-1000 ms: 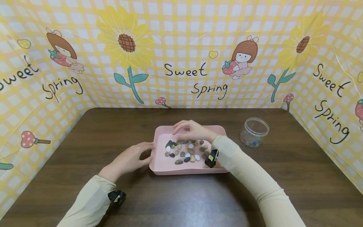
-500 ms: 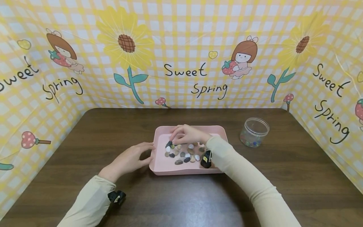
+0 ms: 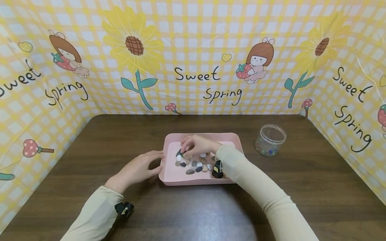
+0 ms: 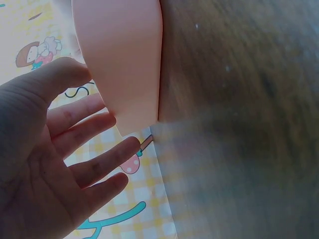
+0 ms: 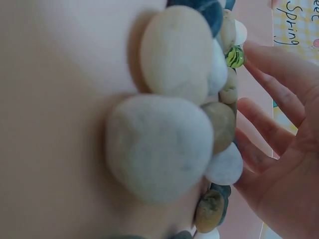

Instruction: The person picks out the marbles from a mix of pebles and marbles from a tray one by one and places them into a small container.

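My right hand reaches down into the pink tray. Its thumb and index finger converge on a small green marble with dark stripes, which lies among pebbles. In the head view the thumb mostly covers this marble, beside a dark stone near the tray's left side. Against the tray's left wall rest the fingertips of my left hand. In the left wrist view its fingers are spread and fairly straight, with the thumb touching the outer wall.
Behind and to the right of the tray stands a clear round jar without a lid, with several coloured marbles at its bottom. The brown wooden table meets a yellow checked cloth at its back and sides.
My right hand has moved down and slightly left inside the tray, and its thumb and index finger have come onto the green marble. The left hand has stayed still.
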A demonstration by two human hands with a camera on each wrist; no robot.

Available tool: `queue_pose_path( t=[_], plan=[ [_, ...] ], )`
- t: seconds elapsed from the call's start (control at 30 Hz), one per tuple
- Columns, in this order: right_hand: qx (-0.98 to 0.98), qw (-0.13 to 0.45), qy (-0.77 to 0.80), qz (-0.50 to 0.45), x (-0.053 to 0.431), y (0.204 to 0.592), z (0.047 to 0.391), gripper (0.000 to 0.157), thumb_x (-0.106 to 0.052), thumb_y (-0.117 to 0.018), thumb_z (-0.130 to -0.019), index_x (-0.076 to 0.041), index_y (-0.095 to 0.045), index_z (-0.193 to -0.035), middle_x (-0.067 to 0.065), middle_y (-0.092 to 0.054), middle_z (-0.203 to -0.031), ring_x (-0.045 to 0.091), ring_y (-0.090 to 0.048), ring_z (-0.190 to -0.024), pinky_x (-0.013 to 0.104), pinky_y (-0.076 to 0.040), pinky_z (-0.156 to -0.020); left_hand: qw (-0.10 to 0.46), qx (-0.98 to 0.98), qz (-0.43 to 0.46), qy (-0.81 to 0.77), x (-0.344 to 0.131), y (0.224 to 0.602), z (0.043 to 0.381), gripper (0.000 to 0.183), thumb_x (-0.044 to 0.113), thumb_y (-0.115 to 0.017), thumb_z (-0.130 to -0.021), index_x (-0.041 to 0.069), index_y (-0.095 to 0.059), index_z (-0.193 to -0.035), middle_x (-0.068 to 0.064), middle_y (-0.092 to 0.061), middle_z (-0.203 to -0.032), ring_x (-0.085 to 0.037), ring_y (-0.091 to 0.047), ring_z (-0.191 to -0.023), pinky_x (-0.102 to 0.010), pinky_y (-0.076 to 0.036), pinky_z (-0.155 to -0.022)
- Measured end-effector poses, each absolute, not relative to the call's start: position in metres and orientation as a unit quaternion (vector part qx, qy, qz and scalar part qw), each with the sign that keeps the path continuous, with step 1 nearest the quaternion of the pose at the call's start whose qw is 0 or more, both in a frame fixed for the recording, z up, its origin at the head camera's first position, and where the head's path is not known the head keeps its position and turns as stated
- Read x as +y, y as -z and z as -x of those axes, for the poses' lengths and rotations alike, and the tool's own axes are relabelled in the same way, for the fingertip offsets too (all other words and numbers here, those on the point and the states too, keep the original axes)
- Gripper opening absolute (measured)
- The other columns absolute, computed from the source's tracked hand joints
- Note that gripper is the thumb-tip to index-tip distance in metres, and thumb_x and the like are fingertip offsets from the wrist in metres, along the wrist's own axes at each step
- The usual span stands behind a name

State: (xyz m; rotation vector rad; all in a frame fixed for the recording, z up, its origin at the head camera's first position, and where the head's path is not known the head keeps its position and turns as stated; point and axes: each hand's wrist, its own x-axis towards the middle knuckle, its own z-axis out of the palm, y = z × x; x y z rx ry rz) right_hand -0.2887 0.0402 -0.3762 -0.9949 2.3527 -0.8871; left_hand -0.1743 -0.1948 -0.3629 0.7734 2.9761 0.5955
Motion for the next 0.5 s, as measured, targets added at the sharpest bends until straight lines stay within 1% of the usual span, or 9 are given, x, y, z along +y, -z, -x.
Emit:
queue_pose_path(
  t=[0.17, 0.27, 0.5],
  plan=[
    [0.855, 0.204, 0.302, 0.368, 0.0384, 0.3787, 0.2895, 0.016, -0.011, -0.071, -0.081, -0.007, -0.072, -0.097, 0.011, -0.052, -0.135, 0.018, -0.057, -0.111, 0.026, -0.045, -0.099, 0.009, 0.951, -0.245, -0.191, -0.1948, 0.3619, 0.1741, 0.039, 0.022, -0.062, -0.088, 0.002, -0.059, -0.122, -0.016, -0.056, -0.131, -0.032, -0.054, -0.12, -0.049, -0.044, -0.101],
    [0.858, 0.197, 0.295, 0.372, 0.0375, 0.379, 0.2887, 0.015, -0.011, -0.071, -0.08, -0.006, -0.072, -0.095, 0.012, -0.052, -0.134, 0.021, -0.055, -0.116, 0.028, -0.043, -0.101, 0.01, 0.951, -0.243, -0.192, -0.195, 0.3615, 0.1742, 0.04, 0.022, -0.062, -0.088, 0.002, -0.059, -0.122, -0.016, -0.056, -0.131, -0.032, -0.054, -0.12, -0.049, -0.043, -0.101],
    [0.862, 0.19, 0.292, 0.369, 0.0387, 0.3778, 0.2882, 0.01, -0.012, -0.071, -0.08, -0.009, -0.072, -0.09, 0.009, -0.052, -0.135, 0.021, -0.048, -0.124, 0.034, -0.037, -0.107, 0.002, 0.95, -0.248, -0.189, -0.1951, 0.3613, 0.174, 0.039, 0.021, -0.063, -0.087, 0.001, -0.06, -0.121, -0.017, -0.057, -0.13, -0.032, -0.055, -0.119, -0.049, -0.044, -0.101]
  ],
)
